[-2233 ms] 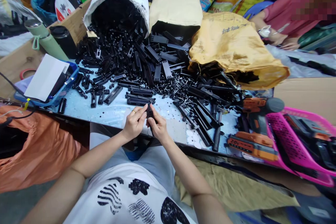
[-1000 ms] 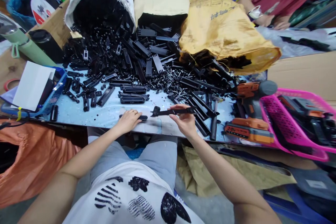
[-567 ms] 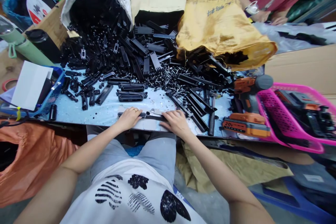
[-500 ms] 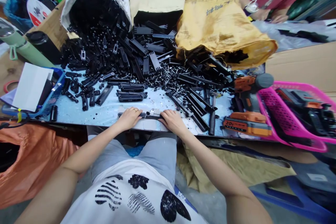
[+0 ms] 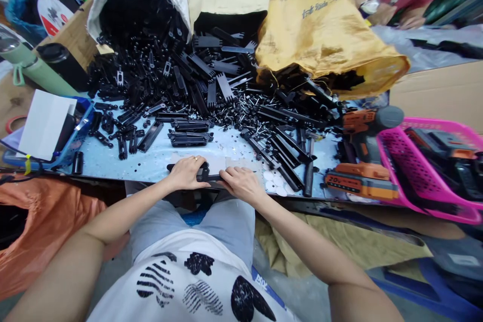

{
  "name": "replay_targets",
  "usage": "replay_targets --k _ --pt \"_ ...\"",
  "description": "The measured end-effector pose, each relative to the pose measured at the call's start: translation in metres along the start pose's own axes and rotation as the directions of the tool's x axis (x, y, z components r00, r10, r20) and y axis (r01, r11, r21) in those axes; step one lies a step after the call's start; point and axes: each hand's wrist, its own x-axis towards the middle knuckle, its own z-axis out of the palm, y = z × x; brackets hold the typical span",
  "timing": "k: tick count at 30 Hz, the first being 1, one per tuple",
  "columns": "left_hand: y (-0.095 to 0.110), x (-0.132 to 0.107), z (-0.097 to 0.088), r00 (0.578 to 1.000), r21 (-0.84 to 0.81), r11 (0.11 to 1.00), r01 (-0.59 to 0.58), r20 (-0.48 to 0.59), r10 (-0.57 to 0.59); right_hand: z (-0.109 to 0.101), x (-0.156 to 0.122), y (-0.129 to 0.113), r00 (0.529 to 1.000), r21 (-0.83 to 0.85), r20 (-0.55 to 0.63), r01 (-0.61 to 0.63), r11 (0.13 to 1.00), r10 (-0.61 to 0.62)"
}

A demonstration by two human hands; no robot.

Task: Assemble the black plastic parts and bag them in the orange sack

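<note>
At the table's front edge my left hand (image 5: 187, 173) is closed around a long black plastic part (image 5: 214, 177), whose dark end also pokes out left of the fingers. My right hand (image 5: 242, 181) has its fingers curled over the other end of the same part. Fingers cover much of it, so its exact kind is unclear. Just beyond my hands, assembled long black pieces (image 5: 190, 138) lie stacked side by side. White round discs (image 5: 278, 181) are scattered right of my right hand.
Loose black parts (image 5: 151, 75) spill from a white sack (image 5: 98, 7). Screws (image 5: 245, 105) lie mid-table, near a yellow sack (image 5: 302, 30). At right are a cordless drill (image 5: 358, 178) and a pink basket (image 5: 392, 151); at left, a blue basket (image 5: 85, 123). A co-worker's hands (image 5: 413, 19) show far right.
My hands have drawn slightly closer together, with the right hand shifting left. The black part has turned, and a thicker block now shows beside my left fingers. The view has shifted slightly.
</note>
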Motion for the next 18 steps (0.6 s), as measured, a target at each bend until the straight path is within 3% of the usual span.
replay_targets --k 7,11,15,18 --pt "-0.009 -0.008 0.009 0.983 -0.027 0.992 -0.12 -0.146 0.115 -0.027 0.004 -0.012 1.0 -0.065 -0.01 -0.003 0.998 0.002" --pt "-0.013 -0.01 0.009 0.977 -0.054 0.988 -0.146 -0.165 0.135 -0.035 0.011 -0.008 1.0 -0.047 0.005 0.029 0.998 -0.029" --pt "-0.008 -0.003 0.002 0.993 -0.021 0.994 -0.11 -0.048 0.108 -0.022 0.012 0.012 0.997 0.034 -0.009 0.072 0.997 -0.072" --pt "0.005 0.029 -0.005 0.985 0.016 0.985 -0.173 0.021 0.172 0.003 0.002 0.026 0.997 0.15 -0.063 0.051 0.987 -0.042"
